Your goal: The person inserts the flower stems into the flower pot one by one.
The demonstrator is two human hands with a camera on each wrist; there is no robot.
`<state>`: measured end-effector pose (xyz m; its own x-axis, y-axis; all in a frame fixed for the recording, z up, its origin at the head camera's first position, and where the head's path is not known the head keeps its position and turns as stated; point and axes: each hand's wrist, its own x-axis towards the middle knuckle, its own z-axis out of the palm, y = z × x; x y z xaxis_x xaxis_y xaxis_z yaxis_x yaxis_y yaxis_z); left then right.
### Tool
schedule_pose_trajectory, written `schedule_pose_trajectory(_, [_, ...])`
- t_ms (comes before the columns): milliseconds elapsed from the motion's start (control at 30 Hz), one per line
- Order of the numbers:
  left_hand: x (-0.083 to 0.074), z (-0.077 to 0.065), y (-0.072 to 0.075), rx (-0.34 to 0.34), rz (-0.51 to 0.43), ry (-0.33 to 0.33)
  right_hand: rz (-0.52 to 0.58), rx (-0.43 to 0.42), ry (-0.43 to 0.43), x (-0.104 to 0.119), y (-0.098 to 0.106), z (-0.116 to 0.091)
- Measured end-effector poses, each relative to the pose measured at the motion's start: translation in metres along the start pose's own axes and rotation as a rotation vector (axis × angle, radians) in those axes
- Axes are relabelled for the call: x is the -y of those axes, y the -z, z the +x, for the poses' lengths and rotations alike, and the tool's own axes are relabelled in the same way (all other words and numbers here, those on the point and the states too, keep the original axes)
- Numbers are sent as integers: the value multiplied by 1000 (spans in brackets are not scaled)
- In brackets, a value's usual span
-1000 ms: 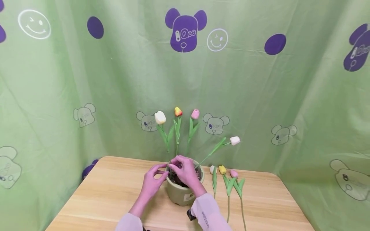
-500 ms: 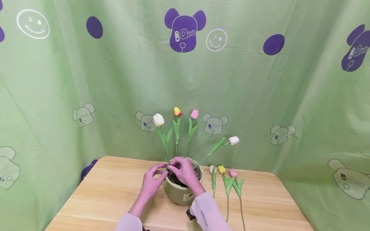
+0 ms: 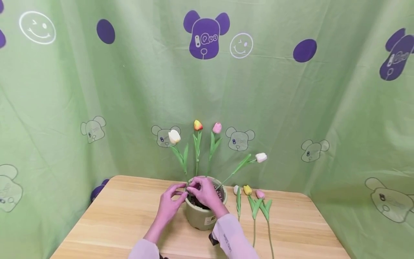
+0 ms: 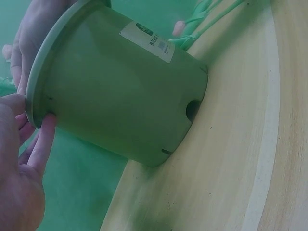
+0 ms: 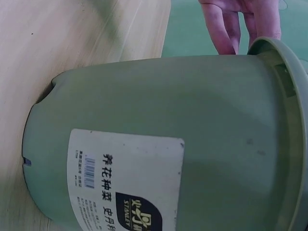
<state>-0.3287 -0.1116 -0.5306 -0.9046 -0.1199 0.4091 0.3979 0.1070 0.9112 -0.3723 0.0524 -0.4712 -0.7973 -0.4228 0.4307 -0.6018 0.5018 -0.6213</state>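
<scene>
A white artificial tulip (image 3: 174,136) stands tilted left at the left side of a green flowerpot (image 3: 201,218). My right hand (image 3: 206,192) is over the pot, with thumb and fingers pinching the lower part of this tulip's stem. At the pot's left edge, my left hand (image 3: 171,203) grips the rim. In the left wrist view, the left hand (image 4: 21,178) has its thumb by the rim and a finger against the wall below it. The right wrist view shows the labelled pot wall (image 5: 216,120) and the left hand's fingers (image 5: 221,29) beyond it.
In the pot also stand a red-yellow tulip (image 3: 198,125), a pink tulip (image 3: 217,128) and a pale tulip (image 3: 261,157) leaning far right. A white tulip (image 3: 237,190), a yellow tulip (image 3: 247,190) and a pink tulip (image 3: 260,194) lie on the wooden table (image 3: 300,223). Green curtain surrounds it.
The white tulip's head has tipped left and slightly down. Both hands stay almost where they were, at the stem and the pot rim.
</scene>
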Motion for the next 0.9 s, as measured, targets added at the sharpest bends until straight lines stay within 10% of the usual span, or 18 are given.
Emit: schedule_pose_trajectory(900, [-1,0,1,25,22,25,165,-42,-63,0,2,0])
